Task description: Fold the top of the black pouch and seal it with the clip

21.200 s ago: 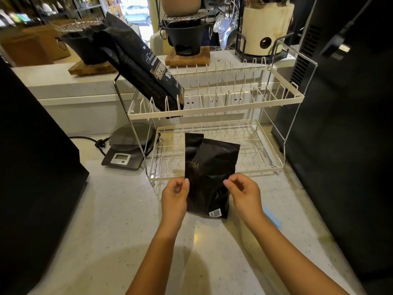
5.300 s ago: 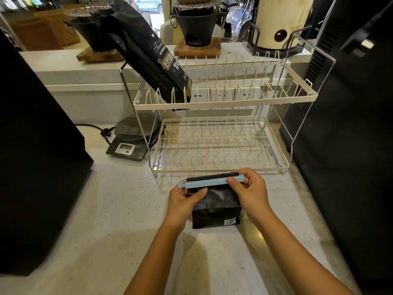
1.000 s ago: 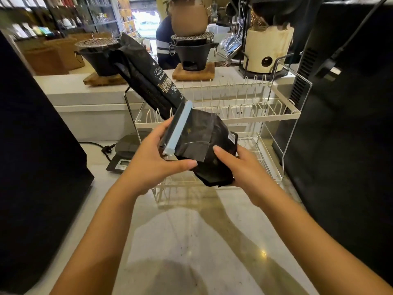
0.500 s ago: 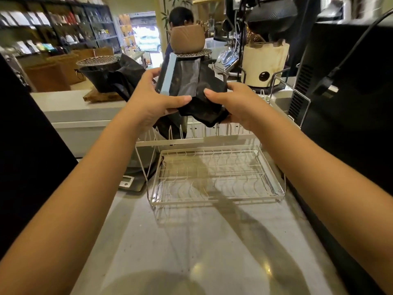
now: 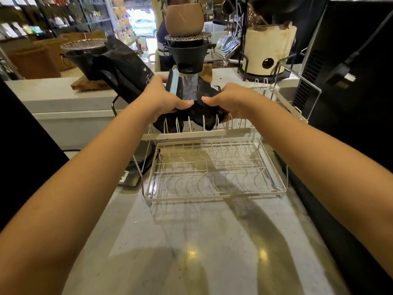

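Both hands hold the black pouch (image 5: 197, 99) over the upper tier of the wire dish rack (image 5: 217, 133), at about 12 o'clock from the person. The left hand (image 5: 161, 101) grips the pouch's folded top end, thumb pressed across the front and fingers wrapped behind. The right hand (image 5: 229, 101) grasps the opposite, bottom end, thumb on the near face and fingers curled under. The pale blue clip (image 5: 173, 84) sits along the folded edge at roughly 11 o'clock of the pouch, running nearly upright, and appears closed over the fold.

Judging from that, the fold and the seal are done; the step in hand looks like stowing the sealed pouch in the rack. Its lower edge is down among the upright prongs of the upper tier, just to the 3 o'clock side of a larger black bag (image 5: 121, 75) that leans in the same tier.

The next move calls for lowering the pouch between 2 prongs so it stands supported, then loosening both grips without tugging the clip off the fold. Whether the pouch already bears on the rack cannot be told.
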